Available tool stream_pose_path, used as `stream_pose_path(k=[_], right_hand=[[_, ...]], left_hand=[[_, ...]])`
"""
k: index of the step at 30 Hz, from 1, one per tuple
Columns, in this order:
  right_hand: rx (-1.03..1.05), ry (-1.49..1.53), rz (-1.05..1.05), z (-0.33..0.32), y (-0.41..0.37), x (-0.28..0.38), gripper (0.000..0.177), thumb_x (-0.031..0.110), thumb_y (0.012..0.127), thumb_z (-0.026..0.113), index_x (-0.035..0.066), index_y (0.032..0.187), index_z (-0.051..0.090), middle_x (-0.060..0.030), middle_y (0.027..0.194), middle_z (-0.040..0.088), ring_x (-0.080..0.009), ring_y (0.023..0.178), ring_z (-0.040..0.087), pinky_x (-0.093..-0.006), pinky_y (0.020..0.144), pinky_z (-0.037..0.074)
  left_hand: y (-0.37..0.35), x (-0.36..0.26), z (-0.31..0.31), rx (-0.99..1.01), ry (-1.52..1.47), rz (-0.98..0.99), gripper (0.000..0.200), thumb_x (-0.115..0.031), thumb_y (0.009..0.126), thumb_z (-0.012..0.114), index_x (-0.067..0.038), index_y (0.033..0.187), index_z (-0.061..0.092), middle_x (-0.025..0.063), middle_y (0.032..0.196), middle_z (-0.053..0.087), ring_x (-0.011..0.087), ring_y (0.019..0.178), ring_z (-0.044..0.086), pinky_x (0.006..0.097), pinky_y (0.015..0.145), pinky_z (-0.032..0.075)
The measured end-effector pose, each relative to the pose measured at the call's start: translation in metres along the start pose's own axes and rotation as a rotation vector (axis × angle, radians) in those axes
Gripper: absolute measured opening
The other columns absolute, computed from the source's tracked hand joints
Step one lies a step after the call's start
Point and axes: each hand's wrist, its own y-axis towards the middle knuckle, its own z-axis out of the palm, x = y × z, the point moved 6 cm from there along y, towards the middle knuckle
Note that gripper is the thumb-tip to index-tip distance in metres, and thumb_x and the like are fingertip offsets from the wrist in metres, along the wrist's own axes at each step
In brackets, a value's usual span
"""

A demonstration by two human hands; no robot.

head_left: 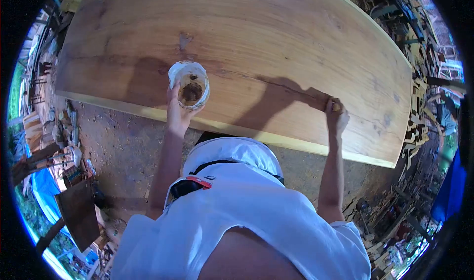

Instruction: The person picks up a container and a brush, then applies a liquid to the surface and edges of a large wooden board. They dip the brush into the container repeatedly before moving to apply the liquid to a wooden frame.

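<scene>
My left hand (178, 106) is wrapped round the near side of a white plastic tub (176, 73), held tilted above a big wooden slab (237, 28). Brown paste (191, 91) lies in the bottom of the tub, with smears on its inner wall. Farther right, my right hand (336, 116) is closed low over the slab, close to the end of a dark crack line (281, 84). Whatever its fingers hold is too small and hidden to name. Shadows of both arms fall on the wood.
Scattered wood offcuts (418, 127) are heaped beyond the slab's right end. The slab's pale near edge (296, 144) runs in front of my body. At left, a dark board (79, 215) stands near a blue tarp (45, 191). Shavings litter the dirt floor (118, 146).
</scene>
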Motion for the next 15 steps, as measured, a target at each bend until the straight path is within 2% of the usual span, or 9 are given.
stream_pose_path(k=[1, 2, 4, 6, 8, 9, 11, 13, 15], right_hand=[[0.026, -0.029, -0.087, 0.014, 0.000, 0.021, 0.017, 0.021, 0.080, 0.065, 0.015, 0.095, 0.067, -0.0117, 0.079, 0.065, -0.0312, 0.069, 0.064, -0.0403, 0.060, 0.050], [0.056, 0.067, -0.150, 0.029, -0.004, 0.044, 0.021, 0.019, 0.078, 0.067, 0.016, 0.099, 0.066, -0.0114, 0.084, 0.064, -0.0302, 0.072, 0.064, -0.0402, 0.059, 0.050], [0.096, 0.198, -0.250, 0.051, -0.008, 0.110, 0.028, 0.014, 0.076, 0.068, 0.013, 0.103, 0.064, -0.0104, 0.089, 0.065, -0.0298, 0.076, 0.064, -0.0394, 0.065, 0.052], [0.180, 0.489, -0.304, 0.065, -0.011, 0.183, 0.025, 0.011, 0.076, 0.067, 0.008, 0.100, 0.065, -0.0140, 0.089, 0.066, -0.0313, 0.079, 0.065, -0.0396, 0.069, 0.052], [0.286, 0.649, -0.337, 0.074, -0.014, 0.249, 0.021, 0.010, 0.077, 0.066, 0.006, 0.098, 0.065, -0.0166, 0.086, 0.066, -0.0316, 0.078, 0.065, -0.0380, 0.069, 0.051], [0.374, 0.750, -0.286, 0.091, -0.018, 0.271, 0.020, 0.011, 0.079, 0.065, 0.006, 0.098, 0.065, -0.0172, 0.084, 0.066, -0.0312, 0.076, 0.065, -0.0370, 0.068, 0.051], [0.479, 0.853, -0.239, 0.120, -0.016, 0.287, 0.018, 0.011, 0.080, 0.065, 0.006, 0.097, 0.065, -0.0179, 0.082, 0.065, -0.0308, 0.075, 0.066, -0.0360, 0.067, 0.050], [0.535, 0.935, -0.149, 0.144, -0.012, 0.281, 0.014, 0.013, 0.088, 0.060, 0.002, 0.095, 0.064, -0.0080, 0.078, 0.066, -0.0142, 0.068, 0.063, -0.0275, 0.063, 0.050], [0.510, 0.873, -0.167, 0.145, 0.002, 0.235, 0.017, 0.016, 0.091, 0.058, 0.001, 0.096, 0.063, -0.0046, 0.078, 0.064, -0.0094, 0.068, 0.060, -0.0254, 0.061, 0.050]], left_hand=[[0.000, -0.003, -0.001, -0.009, 0.004, 0.026, 0.060, -0.049, 0.086, 0.055, -0.022, 0.136, 0.033, 0.0076, 0.138, 0.039, 0.0316, 0.127, 0.039, 0.0611, 0.097, 0.034], [-0.001, -0.005, -0.004, -0.021, -0.002, 0.031, 0.060, -0.049, 0.086, 0.055, -0.022, 0.136, 0.033, 0.0076, 0.138, 0.039, 0.0316, 0.127, 0.039, 0.0611, 0.097, 0.034], [-0.002, -0.010, -0.008, -0.039, 0.010, 0.070, 0.058, -0.047, 0.087, 0.055, -0.023, 0.135, 0.033, 0.0079, 0.138, 0.038, 0.0325, 0.127, 0.039, 0.0615, 0.097, 0.034], [-0.004, -0.012, -0.009, -0.070, 0.001, 0.067, 0.057, -0.047, 0.087, 0.055, -0.023, 0.135, 0.034, 0.0082, 0.137, 0.038, 0.0327, 0.126, 0.039, 0.0618, 0.097, 0.034], [-0.002, -0.014, -0.014, -0.103, -0.009, 0.067, 0.056, -0.046, 0.087, 0.055, -0.023, 0.134, 0.035, 0.0084, 0.137, 0.039, 0.0329, 0.126, 0.040, 0.0620, 0.097, 0.034], [0.003, -0.011, -0.019, -0.096, -0.054, 0.060, 0.054, -0.045, 0.088, 0.055, -0.023, 0.133, 0.035, 0.0084, 0.137, 0.039, 0.0325, 0.125, 0.041, 0.0622, 0.096, 0.035], [0.007, -0.010, -0.027, -0.102, -0.104, 0.054, 0.053, -0.045, 0.088, 0.054, -0.023, 0.133, 0.036, 0.0083, 0.136, 0.040, 0.0322, 0.125, 0.042, 0.0624, 0.095, 0.036], [0.009, -0.012, -0.030, -0.071, -0.041, 0.079, 0.050, -0.044, 0.089, 0.054, -0.025, 0.132, 0.037, 0.0072, 0.135, 0.042, 0.0310, 0.123, 0.044, 0.0616, 0.092, 0.039], [0.021, -0.005, -0.039, -0.074, -0.072, 0.090, 0.050, -0.044, 0.089, 0.054, -0.026, 0.132, 0.037, 0.0067, 0.133, 0.043, 0.0305, 0.122, 0.045, 0.0608, 0.091, 0.040]])
